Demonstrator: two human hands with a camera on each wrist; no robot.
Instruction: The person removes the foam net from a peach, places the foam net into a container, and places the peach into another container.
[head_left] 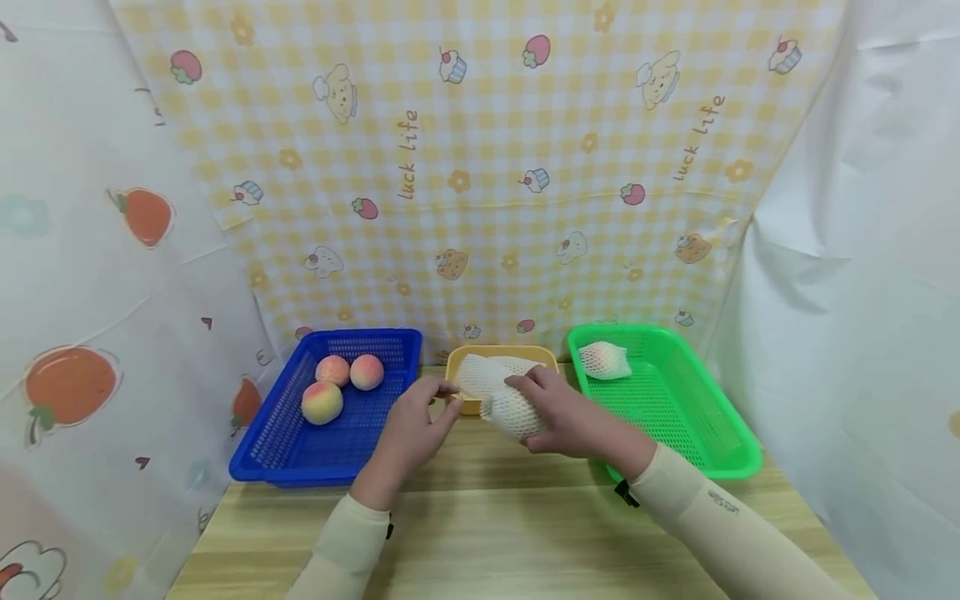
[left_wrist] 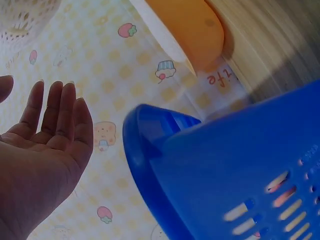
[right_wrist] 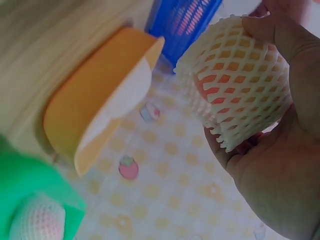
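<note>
My right hand (head_left: 558, 414) grips a peach in a white foam net (right_wrist: 240, 82) above the table's middle. Pinkish skin shows through the mesh in the right wrist view. Just left of it is my left hand (head_left: 416, 423), its fingers extended and holding nothing in the left wrist view (left_wrist: 52, 130). Behind the hands stands a small yellow basket (head_left: 501, 351) with white foam nets (head_left: 480, 372) in it, partly hidden by the right hand. Three bare peaches (head_left: 322, 403) sit in the blue basket (head_left: 258, 454) at left. Another netted peach (head_left: 604, 361) lies in the green basket (head_left: 738, 450).
All three baskets stand on a wooden table (head_left: 480, 542), with the yellow one between the other two. A checked cloth (head_left: 495, 233) hangs behind them. White printed sheets close off the left (head_left: 142, 317) and right sides.
</note>
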